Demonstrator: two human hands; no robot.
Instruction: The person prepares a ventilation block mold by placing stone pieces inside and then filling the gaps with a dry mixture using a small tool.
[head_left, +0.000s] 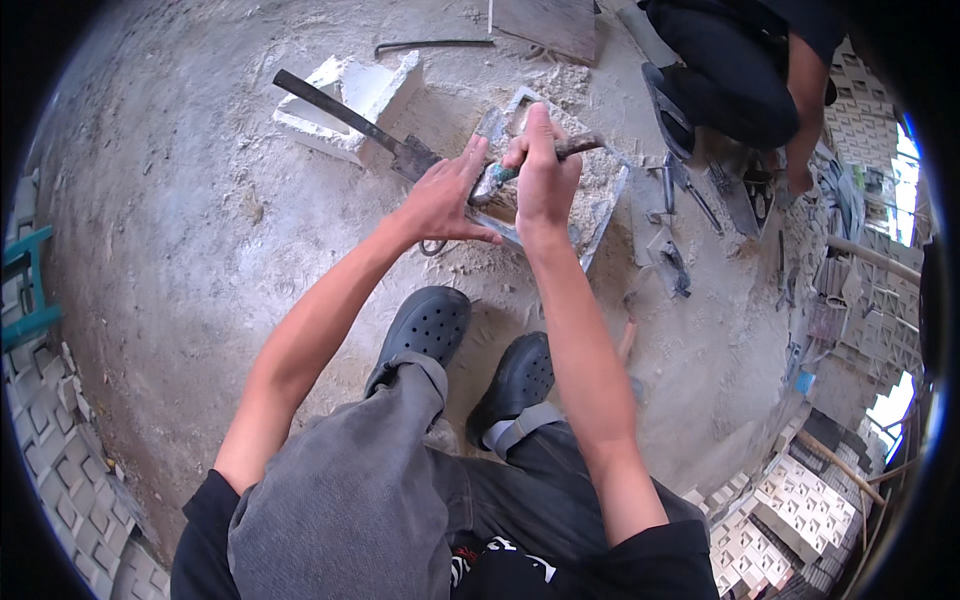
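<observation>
In front of my feet a metal mould (610, 215) lies on the dusty floor, with pale powder inside and along its rim. My left hand (440, 203) is flat at its left side, fingers stretched and thumb apart. Beside those fingertips a long dark metal bar (335, 108) sticks out to the far left. A small metal ring (432, 247) shows below the left palm. My right hand (547, 180) is closed, thumb up, round a dark curved handle (582, 145) over the mould. A teal patch shows at the handle's left part; its lower end is partly hidden.
A white dusty block (365, 95) stands at the far left, with a thin rod (433, 44) behind it. A co-worker (745, 70) crouches at the far right near a trowel (733, 196) and several hand tools. Patterned tiles (810, 500) are stacked at the lower right.
</observation>
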